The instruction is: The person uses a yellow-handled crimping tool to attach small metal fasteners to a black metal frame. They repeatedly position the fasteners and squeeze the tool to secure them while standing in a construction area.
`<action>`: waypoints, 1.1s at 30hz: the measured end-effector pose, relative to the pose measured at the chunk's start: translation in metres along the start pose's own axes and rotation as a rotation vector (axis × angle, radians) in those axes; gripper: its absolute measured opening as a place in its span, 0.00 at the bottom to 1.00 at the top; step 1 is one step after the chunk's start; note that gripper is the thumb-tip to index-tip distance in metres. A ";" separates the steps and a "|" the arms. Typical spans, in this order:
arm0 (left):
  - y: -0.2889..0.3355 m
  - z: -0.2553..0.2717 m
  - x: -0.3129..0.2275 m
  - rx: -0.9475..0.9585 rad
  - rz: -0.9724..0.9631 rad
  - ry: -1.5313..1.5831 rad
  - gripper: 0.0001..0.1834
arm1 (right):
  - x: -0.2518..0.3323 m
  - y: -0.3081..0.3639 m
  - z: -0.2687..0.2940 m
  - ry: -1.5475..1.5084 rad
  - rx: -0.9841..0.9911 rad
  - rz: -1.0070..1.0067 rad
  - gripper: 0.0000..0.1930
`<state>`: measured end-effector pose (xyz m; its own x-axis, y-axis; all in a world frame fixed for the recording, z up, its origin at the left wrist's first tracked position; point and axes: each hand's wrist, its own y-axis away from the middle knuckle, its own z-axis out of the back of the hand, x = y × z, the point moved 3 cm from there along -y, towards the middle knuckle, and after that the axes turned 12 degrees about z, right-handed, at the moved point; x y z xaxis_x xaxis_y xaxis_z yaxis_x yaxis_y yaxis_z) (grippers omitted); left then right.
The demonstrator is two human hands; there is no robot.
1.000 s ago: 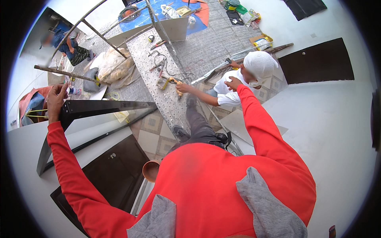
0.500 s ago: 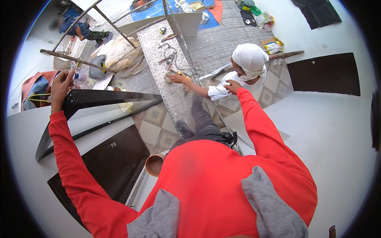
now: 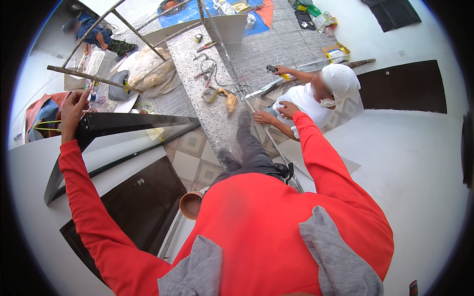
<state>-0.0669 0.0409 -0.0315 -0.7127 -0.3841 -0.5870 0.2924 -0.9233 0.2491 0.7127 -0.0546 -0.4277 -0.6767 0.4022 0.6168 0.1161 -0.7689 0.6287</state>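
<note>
My left hand (image 3: 74,112) is raised at the far left, its fingers pointing up and partly spread. It rests against the upper corner of a long black metal beam (image 3: 133,120), and no grip around the beam shows. My right hand (image 3: 287,110) hangs in the air with loosely bent fingers, and nothing shows in it. Just beyond it, a co-worker in a white head cloth (image 3: 340,81) stands lower down. The co-worker's far hand holds a yellow and black tool (image 3: 280,73); the other hand is by the scaffold edge.
My boots stand on a perforated metal scaffold plank (image 3: 185,54). On it lie an orange power tool (image 3: 228,100), pliers (image 3: 206,46), a tape measure (image 3: 198,38) and a tangled cord. Scaffold pipes (image 3: 91,77) cross the upper left. Another person (image 3: 96,34) works at the far left.
The co-worker has drawn the reaching hand off the plank, shifted right and lifted the head, with the yellow and black tool now showing. The orange power tool is uncovered. My hands barely moved.
</note>
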 end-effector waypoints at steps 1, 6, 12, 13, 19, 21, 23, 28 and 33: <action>-0.001 0.001 0.002 0.015 0.017 0.027 0.21 | -0.003 0.000 0.000 -0.008 0.009 0.025 0.35; -0.006 0.002 0.009 0.010 0.021 -0.008 0.20 | -0.020 0.002 -0.005 0.026 -0.007 0.008 0.35; -0.005 0.002 0.008 0.012 -0.048 -0.004 0.19 | -0.003 0.017 0.002 0.377 -0.325 0.069 0.41; -0.004 0.002 0.008 0.014 -0.055 0.002 0.19 | 0.009 0.023 0.007 0.363 -0.470 0.133 0.42; 0.000 0.003 0.005 0.054 0.058 0.010 0.18 | 0.060 0.036 0.058 0.536 -0.442 0.031 0.40; 0.000 0.002 0.004 0.066 0.044 0.042 0.18 | 0.059 0.031 0.064 0.603 -0.294 -0.093 0.37; 0.001 0.001 0.003 0.062 0.039 0.047 0.18 | 0.053 0.029 0.067 0.616 -0.224 -0.053 0.36; -0.001 0.003 0.003 0.037 0.031 0.006 0.18 | 0.036 0.033 0.043 0.620 -0.079 -0.021 0.27; -0.004 0.005 0.010 -0.009 0.000 -0.024 0.19 | 0.025 0.060 0.013 0.593 -0.153 0.018 0.19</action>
<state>-0.0781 0.0406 -0.0349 -0.7281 -0.3836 -0.5681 0.2978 -0.9235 0.2419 0.7122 -0.0845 -0.3689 -0.9700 0.0773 0.2306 0.0553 -0.8532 0.5187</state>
